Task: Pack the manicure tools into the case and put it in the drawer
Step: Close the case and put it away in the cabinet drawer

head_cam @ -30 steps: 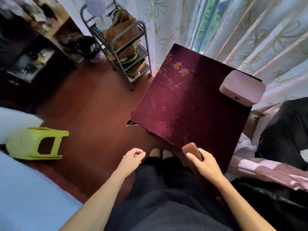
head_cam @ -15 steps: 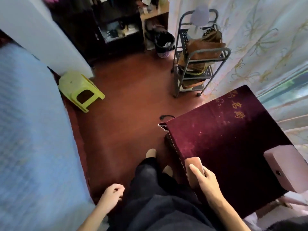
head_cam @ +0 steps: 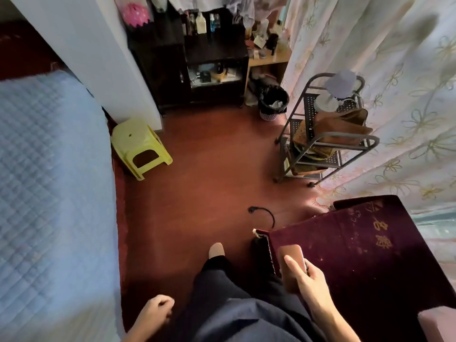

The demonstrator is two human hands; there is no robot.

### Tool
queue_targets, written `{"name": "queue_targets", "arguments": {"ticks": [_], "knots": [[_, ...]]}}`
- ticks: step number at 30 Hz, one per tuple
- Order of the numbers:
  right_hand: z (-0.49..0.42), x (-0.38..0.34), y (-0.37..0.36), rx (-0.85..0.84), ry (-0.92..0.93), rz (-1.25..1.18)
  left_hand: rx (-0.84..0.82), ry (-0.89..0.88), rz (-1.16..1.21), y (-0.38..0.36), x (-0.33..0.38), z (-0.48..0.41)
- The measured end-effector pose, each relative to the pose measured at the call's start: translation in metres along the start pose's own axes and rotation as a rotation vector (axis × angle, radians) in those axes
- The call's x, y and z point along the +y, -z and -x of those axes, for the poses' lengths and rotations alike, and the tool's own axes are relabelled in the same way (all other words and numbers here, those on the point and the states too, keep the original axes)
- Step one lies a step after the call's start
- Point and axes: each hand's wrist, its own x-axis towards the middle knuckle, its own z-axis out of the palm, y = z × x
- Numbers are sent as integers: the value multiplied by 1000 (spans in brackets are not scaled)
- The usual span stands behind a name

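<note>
- right hand fingers clamped on brown case, over maroon table edge
- left hand loosely curled, empty
- step: carrying case to drawer, prob. at dark cabinet; drawer not visible yet

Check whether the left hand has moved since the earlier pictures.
Yes. The left hand has drawn back from beside the feet to the near side of the thigh, toward the blue bed.
</note>
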Motion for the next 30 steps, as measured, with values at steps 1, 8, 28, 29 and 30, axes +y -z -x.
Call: {"name": "queue_targets", "arguments": {"ticks": [1,8,28,29,30], "knots": [[-8,-8,-5,4,12,8,-15,-24,-20,6,20,-10],[-61,-64,-32,-13,38,-13,-20,-263,80,42,196,-41],[-274,-320,-88,-252,29,-16,100,50,77,114,299,-89],[-284,-330,-92,-253,23,-10,96,74,80,118,302,-93],[-295,-341,-96,-251,18,-2,90,100,89,123,304,-100]]}}
